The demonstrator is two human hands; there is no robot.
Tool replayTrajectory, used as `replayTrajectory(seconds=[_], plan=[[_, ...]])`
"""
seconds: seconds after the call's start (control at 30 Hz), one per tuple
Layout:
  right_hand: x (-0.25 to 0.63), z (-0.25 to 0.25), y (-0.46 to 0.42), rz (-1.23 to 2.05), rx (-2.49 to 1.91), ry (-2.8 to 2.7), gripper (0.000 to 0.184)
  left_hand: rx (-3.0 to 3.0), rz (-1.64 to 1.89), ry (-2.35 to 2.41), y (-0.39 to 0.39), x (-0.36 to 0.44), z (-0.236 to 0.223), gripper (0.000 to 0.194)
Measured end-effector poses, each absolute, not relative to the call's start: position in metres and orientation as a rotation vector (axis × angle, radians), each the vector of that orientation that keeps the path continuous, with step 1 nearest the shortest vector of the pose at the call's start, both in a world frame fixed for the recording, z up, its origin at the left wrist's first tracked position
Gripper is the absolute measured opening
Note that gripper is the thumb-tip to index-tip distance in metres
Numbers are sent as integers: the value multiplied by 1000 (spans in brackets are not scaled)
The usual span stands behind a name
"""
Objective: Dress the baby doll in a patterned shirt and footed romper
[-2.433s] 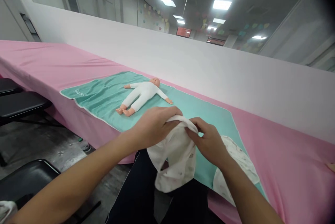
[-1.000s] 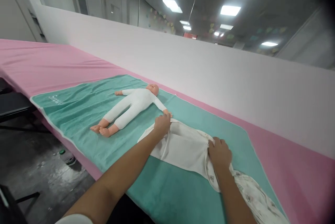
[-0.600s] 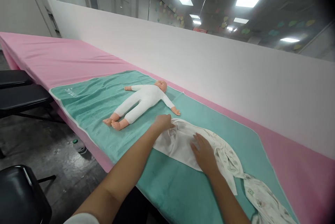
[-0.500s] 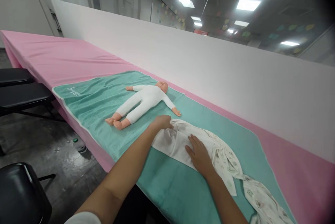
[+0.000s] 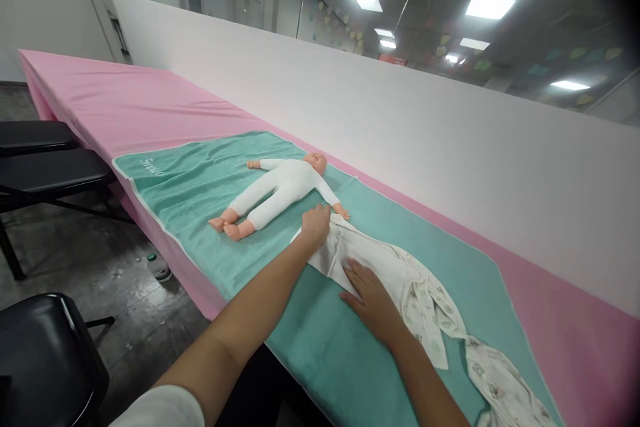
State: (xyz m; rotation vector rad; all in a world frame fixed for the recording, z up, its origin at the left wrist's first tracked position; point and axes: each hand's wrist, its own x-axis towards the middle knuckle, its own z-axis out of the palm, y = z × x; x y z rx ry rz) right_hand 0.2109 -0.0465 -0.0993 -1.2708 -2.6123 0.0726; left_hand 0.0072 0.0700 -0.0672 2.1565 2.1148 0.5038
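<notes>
A white baby garment (image 5: 385,260) with a small print on its right part lies on the green towel (image 5: 310,320). My left hand (image 5: 316,226) is closed, its fingers bunched on the garment's far left edge. Flat on the garment's near side rests my right hand (image 5: 369,300), fingers stretched out. A baby doll (image 5: 287,187) in a white bodysuit lies on its back just beyond my left hand, arms spread, its nearer hand close to the garment. At the lower right, another stretch of printed cloth (image 5: 505,380) meets the garment's end; whether they are joined I cannot tell.
The towel covers part of a long table with a pink cloth (image 5: 125,100), set against a white wall (image 5: 425,140) with glass above. Black chairs (image 5: 50,354) stand at the left, and a bottle with a green cap (image 5: 158,267) is on the floor.
My left hand has moved slightly away from me with the garment's edge and its fingers are more curled. My right hand has slid a little left over the fabric. The view has shifted slightly.
</notes>
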Motion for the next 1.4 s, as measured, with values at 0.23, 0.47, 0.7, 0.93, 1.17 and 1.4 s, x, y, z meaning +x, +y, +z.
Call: replayTrajectory(seconds=[0.23,0.47,0.7,0.93,1.17,1.4], plan=[[196,-85,-57,-109,-1285,-2489,29,2189,508,2140,69,10,-68,30],[184,-87,-67,20,-1310,-2476,27,2168,478,2137,71,9,-68,27],[181,-85,-65,224,-1373,-2424,28,2092,405,2141,75,1,-69,21],[188,-78,-63,698,-1420,-2161,30,2163,478,2124,57,-30,-45,33],[139,-58,2,1543,-979,-1418,34,2101,860,2248,79,-153,-9,37],[-2,-83,130,1680,-756,-718,32,1582,724,1673,117,-210,-18,54]])
